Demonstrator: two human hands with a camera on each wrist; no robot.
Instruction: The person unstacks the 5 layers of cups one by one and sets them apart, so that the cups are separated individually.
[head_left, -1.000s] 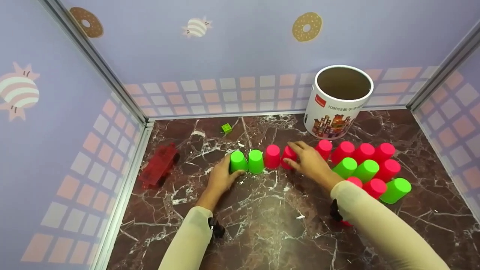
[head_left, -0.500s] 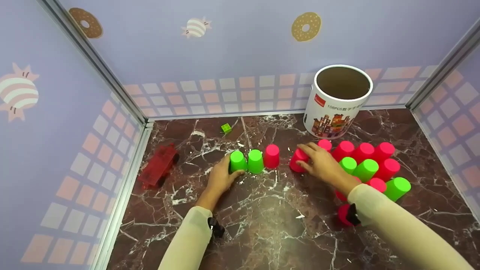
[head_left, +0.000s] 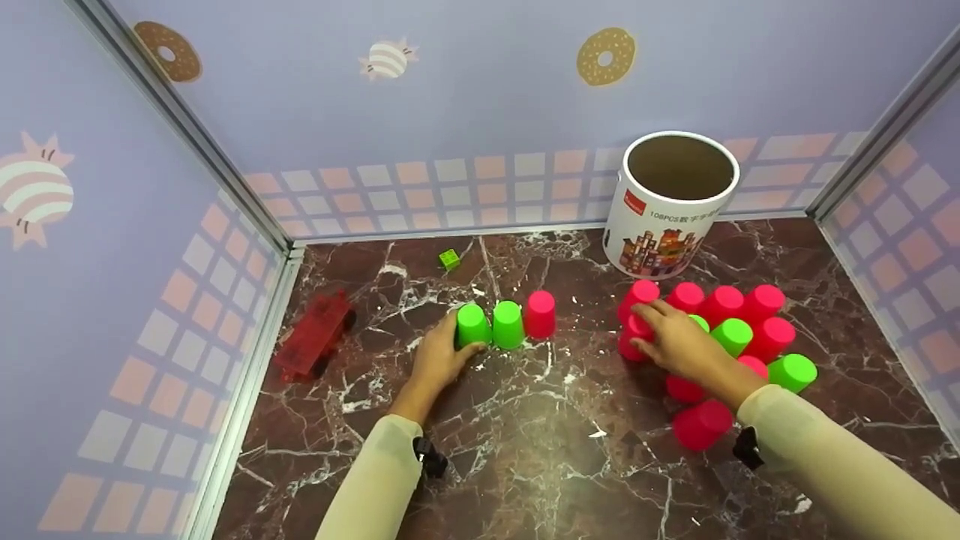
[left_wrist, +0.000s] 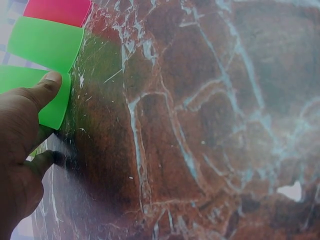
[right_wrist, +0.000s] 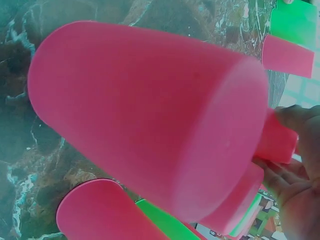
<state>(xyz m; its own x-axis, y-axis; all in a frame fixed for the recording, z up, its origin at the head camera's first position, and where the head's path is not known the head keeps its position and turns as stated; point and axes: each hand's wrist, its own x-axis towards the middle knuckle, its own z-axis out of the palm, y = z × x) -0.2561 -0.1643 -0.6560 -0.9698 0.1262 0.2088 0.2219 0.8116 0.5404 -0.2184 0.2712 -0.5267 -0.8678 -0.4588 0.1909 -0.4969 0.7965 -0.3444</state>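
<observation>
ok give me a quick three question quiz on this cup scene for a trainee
1. True or false: the left hand touches a green cup.
2. How many cups stand in the short row by the left hand: A two, B three, C five?
3. What colour is the cup under the right hand fingers?

Key: 1 true. 2 B: two green, then one pink cup. 3 pink.
</observation>
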